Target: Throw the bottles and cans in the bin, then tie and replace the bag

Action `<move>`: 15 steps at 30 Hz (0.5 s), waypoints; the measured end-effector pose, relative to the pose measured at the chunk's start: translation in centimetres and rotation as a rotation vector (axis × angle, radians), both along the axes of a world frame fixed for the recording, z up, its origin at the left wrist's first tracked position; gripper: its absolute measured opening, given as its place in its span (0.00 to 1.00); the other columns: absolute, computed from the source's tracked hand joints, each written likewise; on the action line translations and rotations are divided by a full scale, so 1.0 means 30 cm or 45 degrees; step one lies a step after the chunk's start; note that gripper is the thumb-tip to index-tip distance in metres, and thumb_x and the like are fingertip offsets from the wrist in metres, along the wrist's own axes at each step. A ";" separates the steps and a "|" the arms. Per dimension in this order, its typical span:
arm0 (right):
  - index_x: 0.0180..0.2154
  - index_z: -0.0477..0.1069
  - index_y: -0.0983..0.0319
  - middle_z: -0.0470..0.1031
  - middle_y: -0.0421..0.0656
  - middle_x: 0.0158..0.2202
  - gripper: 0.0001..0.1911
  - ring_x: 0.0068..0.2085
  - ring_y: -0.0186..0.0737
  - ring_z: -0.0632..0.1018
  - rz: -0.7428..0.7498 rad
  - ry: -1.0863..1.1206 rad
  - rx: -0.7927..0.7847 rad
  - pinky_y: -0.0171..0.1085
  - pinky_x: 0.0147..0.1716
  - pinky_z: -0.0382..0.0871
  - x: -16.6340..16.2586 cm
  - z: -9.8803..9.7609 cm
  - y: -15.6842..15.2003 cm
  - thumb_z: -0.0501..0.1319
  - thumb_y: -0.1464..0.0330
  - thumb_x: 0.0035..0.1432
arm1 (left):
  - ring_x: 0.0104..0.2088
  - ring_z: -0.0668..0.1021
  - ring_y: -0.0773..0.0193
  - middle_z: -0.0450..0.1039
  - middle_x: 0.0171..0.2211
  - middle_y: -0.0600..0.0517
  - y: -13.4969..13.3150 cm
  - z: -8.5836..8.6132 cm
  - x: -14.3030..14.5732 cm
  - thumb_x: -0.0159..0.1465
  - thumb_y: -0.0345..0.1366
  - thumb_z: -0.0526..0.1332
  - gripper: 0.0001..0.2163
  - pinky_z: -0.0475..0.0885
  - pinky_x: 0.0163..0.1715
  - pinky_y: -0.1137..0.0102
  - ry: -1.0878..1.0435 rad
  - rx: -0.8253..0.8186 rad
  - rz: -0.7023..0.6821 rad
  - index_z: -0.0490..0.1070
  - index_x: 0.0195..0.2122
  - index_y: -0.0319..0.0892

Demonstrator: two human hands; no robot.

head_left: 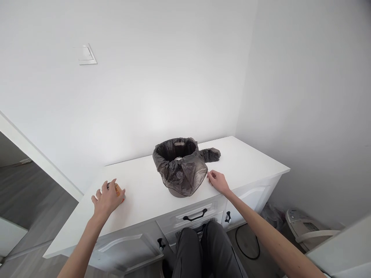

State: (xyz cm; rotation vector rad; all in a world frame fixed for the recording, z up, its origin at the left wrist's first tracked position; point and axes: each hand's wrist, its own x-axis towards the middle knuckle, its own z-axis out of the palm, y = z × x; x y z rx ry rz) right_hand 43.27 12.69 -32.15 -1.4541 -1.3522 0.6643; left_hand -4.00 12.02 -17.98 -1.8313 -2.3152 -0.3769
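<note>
My left hand [108,197] curves over a small container [118,189] with orange colouring at the left of the white cabinet top. Thumb and forefinger are round it; the other fingers spread apart, and the palm side hides most of it. A trash bin [177,193] lined with a dark translucent trash bag [181,170] stands upright in the middle, the bag's edge folded over its rim. Close to the bag's right edge rests my right hand [218,181], fingers curled in. Whether its fingertips touch the bag is unclear.
Behind the bin lies a dark bundled roll of bags [210,154]. The white cabinet [139,208] has black handles, and my knees are against its front. A wall switch [87,54] is above left. On the floor at right sit a pale appliance [307,227] and a black cable [246,255].
</note>
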 end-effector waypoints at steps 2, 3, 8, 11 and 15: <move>0.27 0.69 0.57 0.74 0.38 0.21 0.20 0.23 0.40 0.74 -0.004 -0.005 -0.001 0.39 0.32 0.68 0.000 -0.003 0.002 0.54 0.52 0.66 | 0.65 0.66 0.29 0.55 0.70 0.35 -0.008 -0.015 -0.012 0.70 0.48 0.49 0.29 0.65 0.60 0.39 -0.051 -0.013 -0.026 0.60 0.69 0.40; 0.27 0.69 0.57 0.74 0.38 0.21 0.20 0.23 0.40 0.74 -0.005 -0.008 -0.003 0.39 0.32 0.68 0.000 -0.003 0.002 0.54 0.53 0.66 | 0.63 0.68 0.30 0.55 0.70 0.35 -0.013 -0.018 -0.015 0.71 0.47 0.48 0.29 0.68 0.57 0.40 -0.083 -0.010 -0.045 0.60 0.70 0.41; 0.27 0.69 0.57 0.74 0.38 0.21 0.20 0.23 0.40 0.74 -0.010 -0.017 -0.005 0.39 0.32 0.68 -0.001 -0.005 0.003 0.53 0.53 0.65 | 0.60 0.70 0.30 0.58 0.67 0.35 -0.036 0.005 0.002 0.72 0.48 0.46 0.28 0.74 0.48 0.42 -0.243 0.005 -0.064 0.59 0.70 0.43; 0.27 0.69 0.57 0.75 0.39 0.21 0.20 0.23 0.40 0.74 -0.005 -0.019 -0.006 0.39 0.32 0.68 -0.003 -0.005 0.001 0.54 0.53 0.65 | 0.59 0.73 0.34 0.58 0.67 0.34 -0.056 0.055 0.051 0.72 0.50 0.48 0.29 0.75 0.48 0.42 -0.347 0.198 -0.107 0.56 0.70 0.42; 0.27 0.69 0.57 0.75 0.39 0.21 0.19 0.23 0.41 0.74 -0.006 -0.025 -0.008 0.39 0.32 0.68 -0.005 -0.005 0.000 0.53 0.52 0.65 | 0.63 0.70 0.39 0.57 0.66 0.32 -0.099 0.168 0.172 0.72 0.52 0.53 0.32 0.75 0.55 0.46 -0.487 0.663 -0.349 0.53 0.71 0.40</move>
